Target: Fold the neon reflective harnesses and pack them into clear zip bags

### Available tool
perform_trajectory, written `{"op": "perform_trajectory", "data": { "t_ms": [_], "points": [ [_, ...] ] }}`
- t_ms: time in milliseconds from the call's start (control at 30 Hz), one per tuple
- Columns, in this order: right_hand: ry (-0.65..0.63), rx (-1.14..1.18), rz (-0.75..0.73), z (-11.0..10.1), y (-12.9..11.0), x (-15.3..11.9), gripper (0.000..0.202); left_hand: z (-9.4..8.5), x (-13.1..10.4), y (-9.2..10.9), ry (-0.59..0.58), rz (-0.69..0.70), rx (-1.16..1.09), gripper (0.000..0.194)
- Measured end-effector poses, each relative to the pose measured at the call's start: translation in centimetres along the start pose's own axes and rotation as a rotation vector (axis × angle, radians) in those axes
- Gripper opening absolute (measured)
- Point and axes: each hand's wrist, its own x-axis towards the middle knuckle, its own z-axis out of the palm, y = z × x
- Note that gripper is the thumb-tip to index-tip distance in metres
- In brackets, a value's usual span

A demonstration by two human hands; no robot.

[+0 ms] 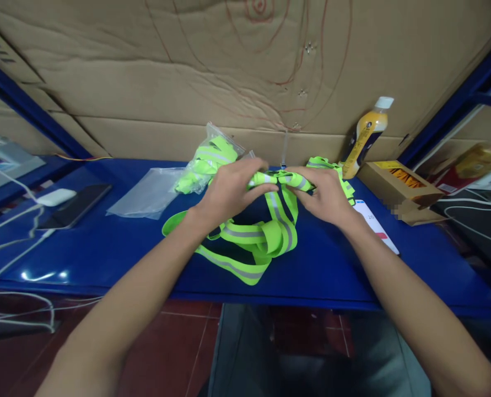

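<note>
Both my hands grip a neon-yellow reflective strap harness (280, 220) with grey stripes, held just above the blue table. My left hand (237, 184) pinches one part of the strap between thumb and fingers. A short way to its right, my right hand (325, 193) closes on another part of the same strap. The rest of the harness hangs down and lies in loops on the tabletop. Behind my left hand is a clear bag (210, 157) with more neon straps in it. More neon strapping (346, 184) lies behind my right hand, partly hidden.
A flat clear plastic bag (148, 193) lies left on the blue table (328, 275). A phone (80, 207) with cables and a white case (56, 197) are further left. At right are a yellow bottle (365, 135), an open cardboard box (402, 193) and a lit phone (375, 226). Cardboard stands behind.
</note>
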Motion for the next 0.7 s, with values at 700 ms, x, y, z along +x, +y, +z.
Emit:
{"op": "perform_trajectory", "data": {
  "t_ms": [700],
  "points": [
    [0.110,0.317,0.078,0.7,-1.8,0.4,0.037,-0.7,0.7,1.7,0.087,-0.332,-0.476,0.038]
  ]
}}
